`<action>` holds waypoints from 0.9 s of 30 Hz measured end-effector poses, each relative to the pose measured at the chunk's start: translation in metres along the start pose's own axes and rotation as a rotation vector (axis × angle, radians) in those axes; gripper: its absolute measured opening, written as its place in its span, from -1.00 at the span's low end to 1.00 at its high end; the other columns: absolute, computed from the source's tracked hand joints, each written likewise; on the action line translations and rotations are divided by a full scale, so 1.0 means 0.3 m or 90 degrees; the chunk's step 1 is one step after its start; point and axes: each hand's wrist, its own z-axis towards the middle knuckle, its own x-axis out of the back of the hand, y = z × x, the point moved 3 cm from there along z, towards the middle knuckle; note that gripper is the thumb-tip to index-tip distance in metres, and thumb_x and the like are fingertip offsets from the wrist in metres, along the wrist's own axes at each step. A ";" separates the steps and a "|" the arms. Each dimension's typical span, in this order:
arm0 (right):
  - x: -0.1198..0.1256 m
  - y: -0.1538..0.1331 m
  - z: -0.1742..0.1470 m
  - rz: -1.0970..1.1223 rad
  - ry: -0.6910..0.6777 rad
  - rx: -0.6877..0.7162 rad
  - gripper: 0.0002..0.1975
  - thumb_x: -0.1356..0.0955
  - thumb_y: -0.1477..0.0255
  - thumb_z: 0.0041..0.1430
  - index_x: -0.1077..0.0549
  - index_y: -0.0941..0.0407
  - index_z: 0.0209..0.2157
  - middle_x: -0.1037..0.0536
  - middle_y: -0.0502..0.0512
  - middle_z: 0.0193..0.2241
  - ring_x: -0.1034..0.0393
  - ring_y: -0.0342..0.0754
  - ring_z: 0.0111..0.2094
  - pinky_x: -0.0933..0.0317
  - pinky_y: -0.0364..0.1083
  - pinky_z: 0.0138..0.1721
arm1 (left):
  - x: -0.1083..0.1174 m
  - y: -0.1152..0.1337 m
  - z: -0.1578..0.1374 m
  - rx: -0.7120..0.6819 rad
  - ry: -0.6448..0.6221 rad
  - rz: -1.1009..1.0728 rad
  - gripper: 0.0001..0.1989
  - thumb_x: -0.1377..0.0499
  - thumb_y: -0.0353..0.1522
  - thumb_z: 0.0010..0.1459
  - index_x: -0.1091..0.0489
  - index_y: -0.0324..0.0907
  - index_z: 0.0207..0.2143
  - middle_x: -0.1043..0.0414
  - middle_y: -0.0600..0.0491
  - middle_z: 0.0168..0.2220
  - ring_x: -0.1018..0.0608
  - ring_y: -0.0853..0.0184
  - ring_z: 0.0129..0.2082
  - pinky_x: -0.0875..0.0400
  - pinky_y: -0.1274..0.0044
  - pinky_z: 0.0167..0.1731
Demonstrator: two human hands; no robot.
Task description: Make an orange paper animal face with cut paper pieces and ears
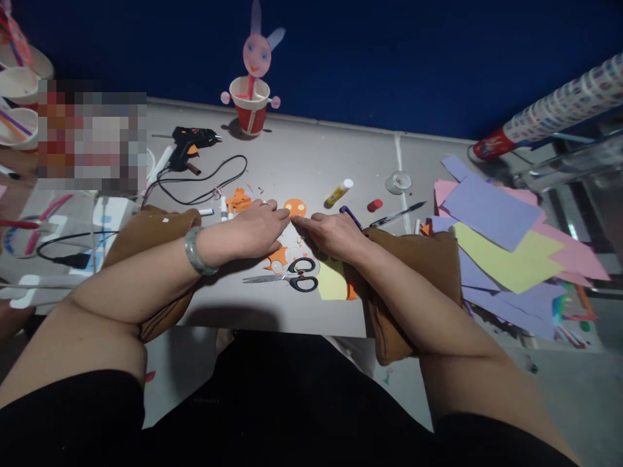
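A person's bare hands meet near the middle of a pale counter (302,162), seen from above; between and just beyond their fingertips lies a round orange paper piece (294,206) with two yellow spots; the left hand (260,228), palm down, has its fingers stretched toward the circle's lower left edge, a jade-coloured bangle (197,250) on its wrist; the right hand (335,235) extends its index finger to the lower edge, the other fingers folded under; neither hand is clenched into a fist, but I cannot tell whether the fingers grip the paper or only rest by it; just below the hands, black-handled scissors (287,277) lie with blades pointing left, near orange scraps (276,258) and a yellow sheet (331,282); beyond the right hand are a yellow glue stick (337,193), a red cap (375,205) and a clear tape roll (398,182); a black glue gun (187,146) with its cord lies at the upper left; at the back stands a red paper cup (252,117) bearing a pink rabbit head (256,56); purple, yellow and pink paper sheets (491,211) overlap at the right.
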 end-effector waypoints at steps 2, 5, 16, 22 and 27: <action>0.001 -0.001 0.000 0.004 -0.002 0.002 -0.50 -0.13 0.41 0.41 -0.33 -0.09 0.30 -0.60 0.11 -0.25 -0.23 -0.10 -0.46 0.24 -0.05 -0.42 | -0.001 -0.001 -0.002 -0.004 0.007 -0.005 -0.60 -0.12 -0.34 0.25 -0.36 -0.30 0.11 -0.47 -0.17 0.06 -0.43 0.07 -0.05 -0.21 0.32 -0.10; -0.001 -0.001 0.001 0.005 -0.006 0.004 -0.49 -0.13 0.42 0.40 -0.31 -0.09 0.32 -0.60 0.12 -0.24 -0.26 -0.10 -0.45 0.22 -0.05 -0.41 | -0.002 -0.002 -0.004 -0.010 0.007 -0.011 -0.64 -0.10 -0.34 0.26 -0.39 -0.31 0.06 -0.47 -0.17 0.06 -0.43 0.08 -0.07 -0.22 0.32 -0.10; -0.006 0.014 -0.011 -0.014 0.033 -0.002 -0.51 -0.13 0.43 0.39 -0.37 -0.04 0.26 -0.62 0.14 -0.26 -0.26 -0.08 -0.44 0.22 -0.05 -0.43 | 0.015 -0.003 -0.006 0.001 0.003 -0.049 -0.72 -0.11 -0.36 0.25 -0.45 -0.29 -0.04 -0.46 -0.17 0.02 -0.43 0.07 -0.06 -0.23 0.33 -0.13; -0.008 0.006 -0.008 -0.036 0.005 0.008 -0.50 -0.14 0.42 0.40 -0.31 -0.06 0.31 -0.60 0.16 -0.23 -0.29 -0.08 -0.42 0.25 -0.05 -0.42 | 0.006 -0.003 -0.004 -0.004 0.009 -0.019 -0.73 -0.11 -0.34 0.25 -0.43 -0.25 -0.04 -0.47 -0.14 0.02 -0.43 0.10 -0.06 -0.24 0.34 -0.11; -0.007 -0.003 -0.006 -0.028 -0.017 0.010 -0.49 -0.14 0.43 0.40 -0.29 -0.03 0.33 -0.60 0.21 -0.19 -0.34 -0.04 -0.40 0.20 -0.04 -0.43 | -0.005 -0.006 -0.002 -0.003 0.015 -0.021 -0.70 -0.10 -0.35 0.25 -0.42 -0.26 -0.01 -0.47 -0.16 0.04 -0.43 0.09 -0.06 -0.23 0.33 -0.11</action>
